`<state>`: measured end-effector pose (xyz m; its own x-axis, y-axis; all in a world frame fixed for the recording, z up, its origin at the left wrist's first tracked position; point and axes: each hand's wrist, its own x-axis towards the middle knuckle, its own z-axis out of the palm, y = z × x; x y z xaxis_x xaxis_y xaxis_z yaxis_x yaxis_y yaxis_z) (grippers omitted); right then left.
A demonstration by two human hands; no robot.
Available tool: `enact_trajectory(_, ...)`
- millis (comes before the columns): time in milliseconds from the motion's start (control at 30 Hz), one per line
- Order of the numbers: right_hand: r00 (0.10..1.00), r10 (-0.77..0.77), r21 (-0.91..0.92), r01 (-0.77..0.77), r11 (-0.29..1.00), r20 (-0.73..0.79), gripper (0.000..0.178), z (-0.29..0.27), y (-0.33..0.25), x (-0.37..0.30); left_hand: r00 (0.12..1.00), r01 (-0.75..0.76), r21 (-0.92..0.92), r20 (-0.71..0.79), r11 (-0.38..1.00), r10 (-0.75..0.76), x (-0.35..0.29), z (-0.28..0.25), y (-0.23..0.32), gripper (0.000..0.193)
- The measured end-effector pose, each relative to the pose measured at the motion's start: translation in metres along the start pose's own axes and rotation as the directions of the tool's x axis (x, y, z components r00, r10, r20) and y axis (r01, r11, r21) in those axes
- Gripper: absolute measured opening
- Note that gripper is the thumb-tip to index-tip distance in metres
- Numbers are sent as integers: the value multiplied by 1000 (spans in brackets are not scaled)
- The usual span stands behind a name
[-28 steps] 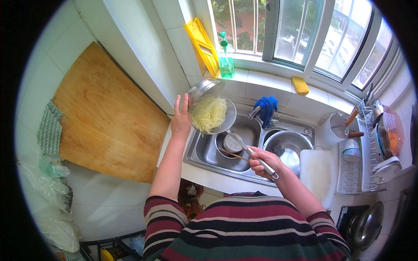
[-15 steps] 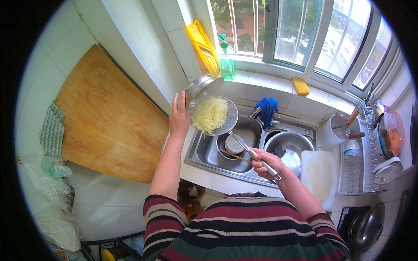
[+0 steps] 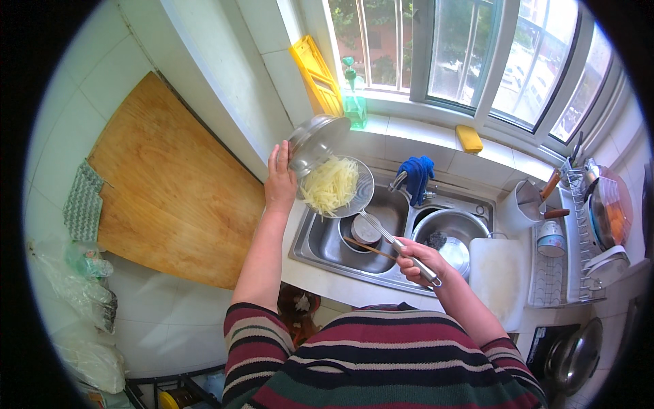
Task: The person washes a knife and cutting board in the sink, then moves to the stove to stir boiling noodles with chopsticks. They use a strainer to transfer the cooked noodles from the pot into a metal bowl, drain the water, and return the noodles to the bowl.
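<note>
My left hand (image 3: 279, 180) grips a steel bowl (image 3: 319, 140) by its rim, tilted on its side with the hollow toward the strainer. Pale yellow shredded strips, perhaps potato, (image 3: 330, 184) lie heaped in a round mesh strainer (image 3: 366, 189) just below the bowl. My right hand (image 3: 417, 260) is closed around the strainer's metal handle (image 3: 381, 229). A thin wooden stick (image 3: 368, 246) runs from near my right hand over a pot in the left basin (image 3: 320, 238); whether I hold it is unclear. A whitish round container (image 3: 365, 230) sits in that pot.
The right basin holds a large steel bowl (image 3: 470, 221) with a dark scrubber (image 3: 436, 240). A blue cloth (image 3: 417, 174) hangs over the faucet. A white cutting board (image 3: 496, 283) and dish rack (image 3: 548, 273) stand right; a wooden board (image 3: 170, 184) leans left. A green bottle (image 3: 354, 102) stands behind.
The steel bowl has tipped further, showing more of its inside. The strainer with the strips has shifted slightly down, and my right hand has dropped a little.
</note>
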<state>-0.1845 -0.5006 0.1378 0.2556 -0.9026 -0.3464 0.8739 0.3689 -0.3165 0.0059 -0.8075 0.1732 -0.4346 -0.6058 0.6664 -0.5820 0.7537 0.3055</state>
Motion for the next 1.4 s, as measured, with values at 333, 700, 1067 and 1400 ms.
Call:
enact_trajectory(333,1000,-3,6,3,1000,-4,36,-7,0,2,986,-167,41,28,985,166,2,-19,20,68)
enact_trajectory(700,997,9,-11,-10,1000,-80,34,-5,2,4,943,-326,34,-55,945,328,-6,-17,28,63)
enact_trajectory(1067,997,-13,-33,10,999,-81,31,-5,7,3,944,-322,5,74,947,321,-11,-4,28,63)
enact_trajectory(1400,996,-21,-13,20,1000,-87,35,-11,10,11,714,490,-821,185,293,-675,-66,-10,-13,29)
